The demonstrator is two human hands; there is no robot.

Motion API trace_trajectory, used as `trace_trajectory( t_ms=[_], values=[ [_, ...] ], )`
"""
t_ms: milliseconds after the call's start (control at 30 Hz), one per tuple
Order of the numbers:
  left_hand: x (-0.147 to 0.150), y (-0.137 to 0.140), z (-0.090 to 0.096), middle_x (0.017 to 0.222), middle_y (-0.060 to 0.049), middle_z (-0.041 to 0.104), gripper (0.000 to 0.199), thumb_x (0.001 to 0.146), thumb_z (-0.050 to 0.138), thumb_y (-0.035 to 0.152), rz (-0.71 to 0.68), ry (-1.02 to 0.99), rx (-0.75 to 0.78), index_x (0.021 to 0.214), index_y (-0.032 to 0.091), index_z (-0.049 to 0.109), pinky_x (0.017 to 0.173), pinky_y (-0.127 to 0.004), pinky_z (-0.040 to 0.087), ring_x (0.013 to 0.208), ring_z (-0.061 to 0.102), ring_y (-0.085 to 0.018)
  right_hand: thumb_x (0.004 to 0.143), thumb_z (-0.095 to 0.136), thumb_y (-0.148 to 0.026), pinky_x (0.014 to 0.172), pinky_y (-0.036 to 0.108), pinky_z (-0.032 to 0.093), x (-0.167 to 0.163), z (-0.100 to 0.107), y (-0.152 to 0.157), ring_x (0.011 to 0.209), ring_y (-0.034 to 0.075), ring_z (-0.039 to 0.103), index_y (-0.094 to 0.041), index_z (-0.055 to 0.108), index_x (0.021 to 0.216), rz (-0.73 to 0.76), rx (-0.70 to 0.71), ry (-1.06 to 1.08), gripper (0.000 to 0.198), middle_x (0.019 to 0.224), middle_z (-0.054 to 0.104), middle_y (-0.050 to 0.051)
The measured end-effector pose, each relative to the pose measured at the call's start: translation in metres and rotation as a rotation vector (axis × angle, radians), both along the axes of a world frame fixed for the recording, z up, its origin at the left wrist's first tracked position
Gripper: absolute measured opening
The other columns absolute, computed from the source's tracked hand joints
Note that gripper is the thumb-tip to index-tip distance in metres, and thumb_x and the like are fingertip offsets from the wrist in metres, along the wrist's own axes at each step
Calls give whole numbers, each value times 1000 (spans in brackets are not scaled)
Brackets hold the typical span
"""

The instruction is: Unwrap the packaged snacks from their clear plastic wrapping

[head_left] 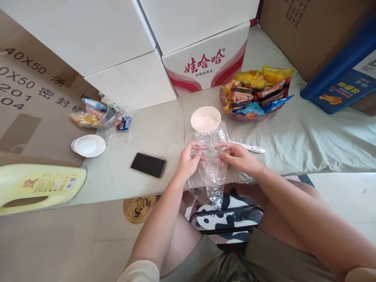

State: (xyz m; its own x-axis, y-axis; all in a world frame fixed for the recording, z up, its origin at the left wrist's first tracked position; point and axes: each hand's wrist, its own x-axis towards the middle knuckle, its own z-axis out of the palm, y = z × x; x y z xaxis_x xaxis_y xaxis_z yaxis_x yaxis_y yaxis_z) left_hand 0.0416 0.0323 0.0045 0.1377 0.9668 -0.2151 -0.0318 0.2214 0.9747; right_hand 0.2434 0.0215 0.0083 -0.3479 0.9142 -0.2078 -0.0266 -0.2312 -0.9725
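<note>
In the head view, the left hand (189,159) and the right hand (236,156) meet at the near edge of the pale green cloth-covered table (308,133), and both are closed in a pinch on a crumpled clear plastic bag (212,172). The fingers of each hand grip the upper part of the bag from its own side, and the lower part of the bag hangs over the table edge toward the person's knees. Just beyond the hands, touching the far end of the bag, stands a small round cream bowl with white grains (205,118). A white plastic spoon (249,147) lies on the cloth just to the right of the bag. A black smartphone (148,165) lies flat on the left of the hands, a little apart. Farther left there is a white round lid (89,145), and at the far right a round basket full of colourful snack packets (255,94). A white carton with red Chinese letters (205,58) stands behind the bowl.
</note>
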Motion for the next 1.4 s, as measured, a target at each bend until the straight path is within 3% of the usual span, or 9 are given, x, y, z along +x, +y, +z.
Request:
trace_trajectory(
  t_ms=[100,300,467,700,867,967,1100,1233,1400],
  values=[
    [-1,-1,4,103,-4,72,36,72,79,30,69,-56,16,94,22,51,57,-22,48,66,70,-13,80,69,-35,54,28,51,0,-2,1,56,15,65,-24,56,117,-59,-37,6,41,70,72,-1],
    [-3,-1,12,114,-5,72,61,68,84,29,18,-210,-111,119,27,50,68,-25,55,74,72,-14,80,63,-33,55,29,51,-1,-1,0,53,13,61,-22,65,89,-51,63,-20,14,69,67,-1],
    [-8,1,15,66,-4,72,53,74,76,39,-276,-102,-349,118,16,58,50,-22,48,57,70,-18,81,59,-31,54,29,49,-1,-4,1,48,11,53,-23,69,97,-133,206,-52,20,71,64,-2],
    [-13,1,16,63,-1,73,76,77,71,38,-316,-220,-285,143,23,38,43,-19,45,48,68,-18,74,58,-21,52,26,47,4,-7,1,65,10,56,-25,77,86,-167,322,2,23,111,64,6],
    [-12,1,13,62,-4,73,43,70,79,37,-256,-315,-303,103,18,59,39,-20,46,46,67,-19,71,59,-18,55,25,47,4,-4,1,82,16,58,-26,77,83,-178,314,25,23,108,64,6],
    [-13,4,14,59,-5,70,34,65,82,35,-147,-361,-312,76,16,57,38,-20,45,46,67,-18,75,62,-22,58,26,47,4,-4,0,73,12,54,-27,75,87,-233,271,84,19,110,63,4],
    [-17,6,18,59,-4,69,26,63,77,29,-100,-425,-338,72,17,55,42,-23,47,47,65,-17,74,67,-26,59,27,44,3,-2,-2,61,6,46,-23,71,72,-269,166,202,6,111,58,3],
    [-21,7,20,62,-5,68,18,64,67,31,-117,-467,-372,74,17,61,45,-25,49,52,65,-19,66,70,-24,58,27,41,4,4,-1,66,9,47,-21,63,56,-343,83,290,12,104,58,5],
    [-16,8,18,61,-3,63,35,75,64,51,-6,-430,-419,67,17,61,51,-28,52,57,66,-19,64,65,-26,59,29,42,5,8,1,75,16,50,-22,63,55,-371,80,293,10,93,59,7]
  ],
)
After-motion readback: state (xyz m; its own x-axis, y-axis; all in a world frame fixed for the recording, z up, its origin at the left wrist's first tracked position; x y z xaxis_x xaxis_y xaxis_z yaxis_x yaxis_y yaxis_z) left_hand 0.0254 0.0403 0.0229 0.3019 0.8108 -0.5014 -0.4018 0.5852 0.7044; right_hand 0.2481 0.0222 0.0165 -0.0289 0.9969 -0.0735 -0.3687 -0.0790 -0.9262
